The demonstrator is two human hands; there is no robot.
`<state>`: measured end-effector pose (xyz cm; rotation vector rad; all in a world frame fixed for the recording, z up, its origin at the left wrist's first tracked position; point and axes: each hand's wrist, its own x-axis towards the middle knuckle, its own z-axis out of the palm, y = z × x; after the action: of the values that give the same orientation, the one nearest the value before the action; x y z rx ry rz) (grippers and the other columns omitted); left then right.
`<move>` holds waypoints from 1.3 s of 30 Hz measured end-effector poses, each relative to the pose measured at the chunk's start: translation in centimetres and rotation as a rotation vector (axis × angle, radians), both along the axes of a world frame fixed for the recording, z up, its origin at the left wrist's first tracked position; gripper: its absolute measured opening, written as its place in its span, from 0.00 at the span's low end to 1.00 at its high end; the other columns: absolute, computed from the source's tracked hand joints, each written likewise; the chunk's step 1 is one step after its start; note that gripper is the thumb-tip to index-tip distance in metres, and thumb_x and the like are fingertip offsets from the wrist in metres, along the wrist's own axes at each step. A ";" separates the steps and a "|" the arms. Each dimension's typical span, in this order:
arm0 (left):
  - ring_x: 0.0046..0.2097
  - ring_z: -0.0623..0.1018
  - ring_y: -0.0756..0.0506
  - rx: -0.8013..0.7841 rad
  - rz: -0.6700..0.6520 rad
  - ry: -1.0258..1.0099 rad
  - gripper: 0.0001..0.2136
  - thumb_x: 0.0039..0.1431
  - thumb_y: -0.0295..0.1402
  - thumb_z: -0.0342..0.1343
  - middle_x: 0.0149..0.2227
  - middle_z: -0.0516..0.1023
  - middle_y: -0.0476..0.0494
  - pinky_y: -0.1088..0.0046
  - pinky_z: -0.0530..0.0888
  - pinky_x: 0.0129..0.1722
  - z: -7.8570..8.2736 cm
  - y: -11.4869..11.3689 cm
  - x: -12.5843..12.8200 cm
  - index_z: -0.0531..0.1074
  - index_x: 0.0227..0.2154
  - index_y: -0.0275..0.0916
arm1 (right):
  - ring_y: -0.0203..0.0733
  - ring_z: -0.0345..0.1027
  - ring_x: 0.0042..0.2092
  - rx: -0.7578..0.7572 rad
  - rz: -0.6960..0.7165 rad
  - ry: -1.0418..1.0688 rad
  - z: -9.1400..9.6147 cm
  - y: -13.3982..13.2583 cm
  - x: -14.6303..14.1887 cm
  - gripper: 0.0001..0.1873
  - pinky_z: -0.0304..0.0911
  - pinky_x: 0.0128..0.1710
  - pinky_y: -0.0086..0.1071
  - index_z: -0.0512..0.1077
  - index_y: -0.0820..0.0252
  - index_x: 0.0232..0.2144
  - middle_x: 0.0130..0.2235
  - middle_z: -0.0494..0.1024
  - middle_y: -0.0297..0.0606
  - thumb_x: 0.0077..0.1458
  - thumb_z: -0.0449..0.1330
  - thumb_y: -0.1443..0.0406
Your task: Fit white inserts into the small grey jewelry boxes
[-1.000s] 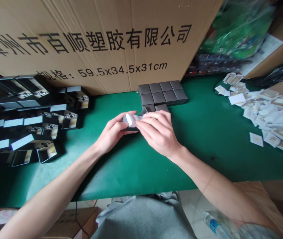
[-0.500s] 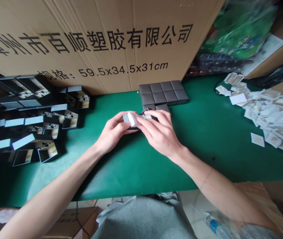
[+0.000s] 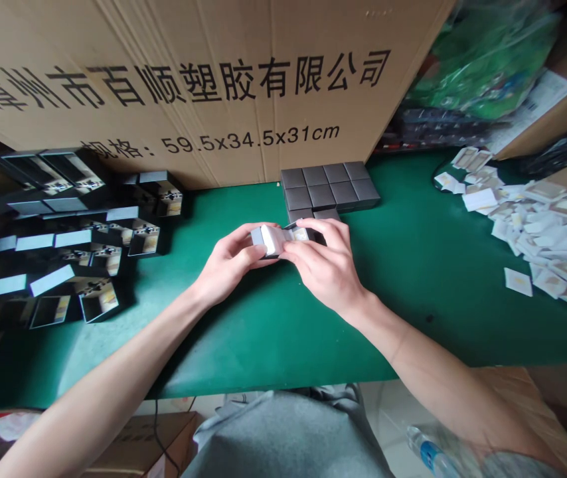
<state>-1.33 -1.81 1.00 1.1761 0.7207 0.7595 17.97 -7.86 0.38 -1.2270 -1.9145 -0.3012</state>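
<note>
Between my hands is a small dark hinged box (image 3: 257, 236), opened out, with a white padded insert (image 3: 272, 239) in its left half. My left hand (image 3: 227, 262) grips the left end, thumb in front and fingers behind. My right hand (image 3: 327, 262) is closed round the right half, its thumb and fingertips at the middle beside the white piece. Part of the box is hidden by my right fingers. Just behind my hands, closed dark boxes (image 3: 330, 184) stand in a tight block on the green table (image 3: 273, 325).
Several open black boxes (image 3: 99, 299) are stacked at the left. A heap of white inserts (image 3: 537, 222) lies at the right. A large cardboard carton (image 3: 243, 33) stands along the back. Below the table's front edge is a plastic bottle (image 3: 430, 455).
My right fingers have drawn back slightly from the white insert, so more of it and of the box's right half shows. Both hands still hold the box.
</note>
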 end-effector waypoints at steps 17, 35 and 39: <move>0.55 0.78 0.38 0.019 -0.015 -0.018 0.18 0.59 0.34 0.62 0.60 0.74 0.41 0.56 0.81 0.51 0.0 0.0 -0.2 0.75 0.53 0.44 | 0.45 0.72 0.52 -0.023 0.026 0.034 -0.1 0.0 -0.2 0.05 0.65 0.52 0.42 0.76 0.59 0.40 0.44 0.82 0.44 0.65 0.60 0.66; 0.42 0.80 0.45 -0.139 0.086 -0.139 0.13 0.57 0.41 0.65 0.50 0.79 0.44 0.66 0.82 0.41 1.0 0.4 0.3 0.70 0.39 0.41 | 0.52 0.64 0.62 0.008 0.053 0.097 0.7 -0.6 -0.8 0.17 0.69 0.56 0.45 0.71 0.54 0.54 0.61 0.69 0.48 0.63 0.60 0.66; 0.47 0.79 0.44 -0.208 0.154 -0.140 0.11 0.56 0.36 0.61 0.49 0.79 0.47 0.59 0.79 0.50 1.7 0.6 0.5 0.71 0.42 0.42 | 0.34 0.71 0.33 -0.230 -0.035 0.596 0.9 -0.9 -1.4 0.17 0.70 0.31 0.30 0.66 0.56 0.54 0.51 0.73 0.45 0.65 0.57 0.58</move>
<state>-0.80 -1.26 2.66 0.8782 0.7592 0.8646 16.55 -8.77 1.24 -1.3159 -1.4328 0.2557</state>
